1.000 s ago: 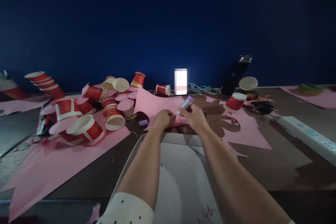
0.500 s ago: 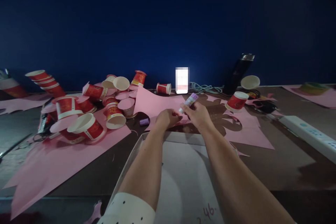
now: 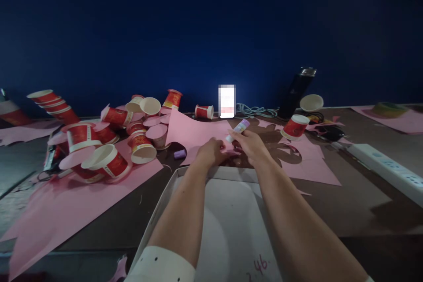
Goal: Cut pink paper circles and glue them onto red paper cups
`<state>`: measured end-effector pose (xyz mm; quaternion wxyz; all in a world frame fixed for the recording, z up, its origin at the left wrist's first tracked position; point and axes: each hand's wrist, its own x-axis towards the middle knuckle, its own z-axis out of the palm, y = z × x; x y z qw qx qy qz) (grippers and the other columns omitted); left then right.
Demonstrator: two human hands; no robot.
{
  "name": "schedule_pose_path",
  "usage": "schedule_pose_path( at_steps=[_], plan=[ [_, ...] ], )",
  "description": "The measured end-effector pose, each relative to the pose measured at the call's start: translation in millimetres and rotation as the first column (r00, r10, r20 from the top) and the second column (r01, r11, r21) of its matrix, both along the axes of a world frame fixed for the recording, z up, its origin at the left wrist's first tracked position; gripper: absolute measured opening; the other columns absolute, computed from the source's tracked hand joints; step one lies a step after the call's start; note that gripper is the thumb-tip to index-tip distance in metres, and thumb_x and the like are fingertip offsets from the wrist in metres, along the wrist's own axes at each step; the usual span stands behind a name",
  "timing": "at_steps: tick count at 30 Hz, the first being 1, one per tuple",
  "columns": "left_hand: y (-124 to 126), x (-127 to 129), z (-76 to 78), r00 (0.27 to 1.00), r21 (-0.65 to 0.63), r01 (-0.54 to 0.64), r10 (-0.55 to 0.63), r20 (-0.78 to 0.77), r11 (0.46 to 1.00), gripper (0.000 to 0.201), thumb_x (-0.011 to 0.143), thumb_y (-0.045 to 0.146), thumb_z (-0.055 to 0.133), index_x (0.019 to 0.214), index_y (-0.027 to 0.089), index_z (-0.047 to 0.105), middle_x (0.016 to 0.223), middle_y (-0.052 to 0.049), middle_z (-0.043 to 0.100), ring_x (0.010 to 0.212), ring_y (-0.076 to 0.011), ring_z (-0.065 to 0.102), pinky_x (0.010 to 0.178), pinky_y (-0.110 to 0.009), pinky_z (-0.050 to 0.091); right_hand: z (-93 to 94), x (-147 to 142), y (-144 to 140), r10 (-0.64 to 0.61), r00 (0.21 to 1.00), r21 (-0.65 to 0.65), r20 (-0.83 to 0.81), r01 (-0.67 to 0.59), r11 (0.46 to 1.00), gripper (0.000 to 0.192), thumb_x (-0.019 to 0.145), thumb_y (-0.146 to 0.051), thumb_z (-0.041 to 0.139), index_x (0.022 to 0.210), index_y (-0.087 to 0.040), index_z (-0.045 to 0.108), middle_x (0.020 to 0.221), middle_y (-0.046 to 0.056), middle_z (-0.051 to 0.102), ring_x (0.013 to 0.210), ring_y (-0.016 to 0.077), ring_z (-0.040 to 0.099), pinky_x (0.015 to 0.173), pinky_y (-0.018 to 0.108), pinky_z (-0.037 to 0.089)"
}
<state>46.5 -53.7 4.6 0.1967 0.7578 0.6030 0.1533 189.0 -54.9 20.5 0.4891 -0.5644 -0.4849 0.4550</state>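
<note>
My right hand [image 3: 250, 145] is closed on a purple and white glue stick [image 3: 239, 129], its bare white end tilted down to the left. Just beside it, my left hand [image 3: 211, 151] has its fingers closed on a small pink paper piece [image 3: 233, 152], mostly hidden by the hand. A larger pink sheet [image 3: 190, 134] with a cut, curved edge lies behind my left hand. The purple cap [image 3: 180, 154] rests on the table to the left. Under my forearms is a shallow white box [image 3: 228, 224] with handwritten red marks.
Several red paper cups [image 3: 112, 163], some with pink discs on them, crowd the left over a pink sheet [image 3: 76, 202]. A lit phone [image 3: 227, 102], a black flask [image 3: 295, 94] and another red cup [image 3: 295, 127] stand behind. A white power strip [image 3: 386, 167] lies right.
The glue stick's white end has shifted slightly beside the left fingers. More of the small pink piece shows between my hands. The whole view has moved a little.
</note>
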Motion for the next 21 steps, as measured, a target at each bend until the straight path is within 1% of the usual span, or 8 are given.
schedule_pose_path(
  at_steps=[2,4,6,9,11,14,17,21],
  plan=[
    [-3,1,4.2,1.0,0.004,0.0,0.0,-0.017,1.0,0.033,0.076,0.047,0.057,0.091,0.02,0.07,0.092,-0.009,0.068,0.079,-0.0202,0.062,0.067,-0.027,0.043,-1.2,0,1,0.011,0.998,-0.044,-0.068,-0.014,0.999,0.031,0.066,-0.045,0.069,0.077,-0.016,0.063,0.078,0.007,0.068,0.062,0.0152,0.06,0.052,0.025,0.045],
    [-4,2,5.9,0.999,0.029,-0.003,0.004,-0.04,1.0,0.026,0.078,0.039,0.054,0.089,0.022,0.071,0.092,-0.009,0.069,0.08,-0.0203,0.062,0.068,-0.027,0.043,-1.6,-1,1,0.024,0.996,-0.064,-0.084,-0.029,0.998,0.03,0.065,-0.044,0.07,0.075,-0.016,0.063,0.076,0.006,0.068,0.06,0.0148,0.059,0.05,0.025,0.045],
    [-3,4,4.9,0.999,0.07,-0.009,0.012,-0.051,0.998,0.024,0.078,0.031,0.051,0.088,0.022,0.072,0.094,-0.008,0.07,0.081,-0.0205,0.062,0.069,-0.027,0.043,-0.9,-2,0,0.031,0.995,-0.081,-0.096,-0.039,0.996,0.031,0.064,-0.045,0.071,0.075,-0.017,0.063,0.076,0.006,0.067,0.059,0.0143,0.058,0.049,0.025,0.045],
    [0,5,1.1,1.0,0.09,0.003,-0.001,-0.025,0.996,0.024,0.076,0.027,0.05,0.087,0.021,0.072,0.093,-0.008,0.07,0.081,-0.0202,0.062,0.068,-0.027,0.042,1.7,-2,-1,0.022,0.99,-0.092,-0.141,-0.035,0.995,0.032,0.064,-0.044,0.071,0.078,-0.017,0.062,0.079,0.006,0.068,0.06,0.0133,0.058,0.05,0.024,0.045],
    [2,5,-0.8,1.0,0.084,-0.003,0.003,0.004,0.996,0.024,0.076,0.026,0.05,0.087,0.021,0.071,0.09,-0.007,0.071,0.08,-0.0195,0.062,0.067,-0.026,0.042,3.2,-2,-1,0.015,0.988,-0.078,-0.156,-0.028,0.997,0.031,0.065,-0.044,0.07,0.079,-0.017,0.062,0.081,0.006,0.068,0.061,0.0129,0.058,0.05,0.023,0.045],
    [5,4,-1.6,0.999,0.073,-0.036,0.034,0.033,0.997,0.025,0.078,0.029,0.049,0.089,0.021,0.07,0.088,-0.007,0.071,0.079,-0.0188,0.062,0.068,-0.026,0.042,3.5,-1,-1,0.001,0.991,-0.057,-0.136,-0.009,0.998,0.032,0.066,-0.045,0.069,0.08,-0.017,0.062,0.084,0.008,0.069,0.064,0.0139,0.06,0.049,0.022,0.044],
    [6,4,-1.6,0.998,0.062,-0.063,0.062,0.027,0.996,0.026,0.079,0.034,0.05,0.089,0.019,0.069,0.088,-0.009,0.071,0.079,-0.0194,0.062,0.068,-0.027,0.042,1.9,1,0,0.003,0.993,-0.038,-0.12,-0.008,0.999,0.034,0.066,-0.048,0.069,0.081,-0.017,0.063,0.086,0.008,0.069,0.066,0.0148,0.061,0.05,0.022,0.044],
    [7,2,-3.3,0.996,0.047,-0.084,0.083,0.021,0.995,0.025,0.081,0.034,0.049,0.085,0.018,0.068,0.086,-0.009,0.071,0.078,-0.0194,0.062,0.07,-0.027,0.042,0.2,1,0,0.026,0.992,-0.026,-0.127,-0.03,0.999,0.035,0.066,-0.049,0.069,0.081,-0.018,0.064,0.086,0.008,0.069,0.067,0.0149,0.061,0.05,0.022,0.044]
  ],
)
